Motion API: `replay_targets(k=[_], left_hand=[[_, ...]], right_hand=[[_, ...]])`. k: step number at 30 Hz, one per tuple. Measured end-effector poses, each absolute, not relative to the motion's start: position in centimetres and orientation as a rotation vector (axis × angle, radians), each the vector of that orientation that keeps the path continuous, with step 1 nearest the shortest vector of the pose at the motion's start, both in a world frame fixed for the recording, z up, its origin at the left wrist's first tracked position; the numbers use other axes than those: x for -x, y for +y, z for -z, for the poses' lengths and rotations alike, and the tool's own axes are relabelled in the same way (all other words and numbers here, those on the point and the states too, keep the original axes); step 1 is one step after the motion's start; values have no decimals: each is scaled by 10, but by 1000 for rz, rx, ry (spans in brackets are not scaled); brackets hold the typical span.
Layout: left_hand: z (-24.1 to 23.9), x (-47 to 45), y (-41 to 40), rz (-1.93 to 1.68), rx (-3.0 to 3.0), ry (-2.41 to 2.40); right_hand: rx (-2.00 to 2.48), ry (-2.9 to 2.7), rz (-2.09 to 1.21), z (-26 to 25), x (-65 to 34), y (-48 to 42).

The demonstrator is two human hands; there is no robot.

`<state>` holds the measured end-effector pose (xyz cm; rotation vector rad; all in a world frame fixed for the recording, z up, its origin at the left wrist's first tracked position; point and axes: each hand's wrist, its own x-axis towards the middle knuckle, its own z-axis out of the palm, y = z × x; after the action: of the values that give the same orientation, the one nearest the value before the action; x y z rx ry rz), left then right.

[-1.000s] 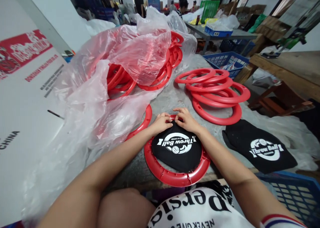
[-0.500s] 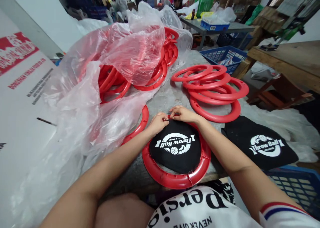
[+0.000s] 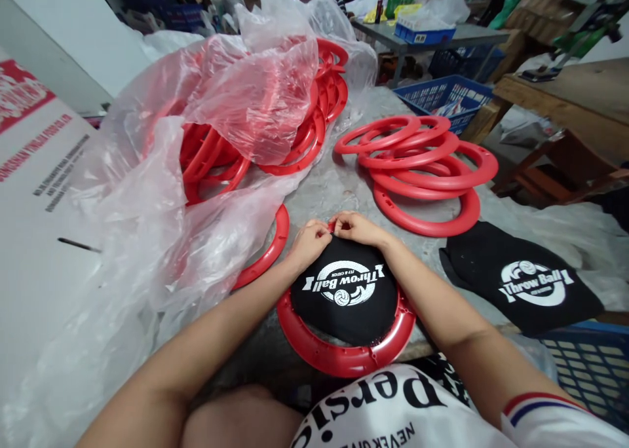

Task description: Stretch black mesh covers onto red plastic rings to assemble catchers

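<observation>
In front of me at the table's near edge lies a red plastic ring (image 3: 339, 361), its ribbed inner side facing up. A round black fabric piece (image 3: 344, 317) printed "Throw Ball" rests over its opening. My left hand (image 3: 310, 243) is closed, its fingertips pinching the far edge of the black fabric at the ring's far rim. Beside it, almost touching, my right hand (image 3: 358, 228) pinches the same edge with thumb and forefinger. The fingers partly cover that rim, so how the fabric sits there is hidden.
A stack of red rings (image 3: 417, 185) stands behind to the right. Clear plastic bags (image 3: 255, 101) full of rings fill the left. More printed black fabric (image 3: 521, 284) lies at right, above a blue crate (image 3: 584, 369). A carton (image 3: 39, 238) stands far left.
The view has shifted slightly. Both hands stay at the ring's far rim, with only small finger movements on the fabric edge.
</observation>
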<state>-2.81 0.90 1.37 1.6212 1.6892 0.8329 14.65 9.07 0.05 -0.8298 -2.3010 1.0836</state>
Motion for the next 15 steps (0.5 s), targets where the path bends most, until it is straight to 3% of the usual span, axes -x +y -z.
replay_targets(k=[15], left_hand=[[-14, 23, 10, -839, -1644, 1888]], right_hand=[[983, -2339, -948, 0, -143, 89]])
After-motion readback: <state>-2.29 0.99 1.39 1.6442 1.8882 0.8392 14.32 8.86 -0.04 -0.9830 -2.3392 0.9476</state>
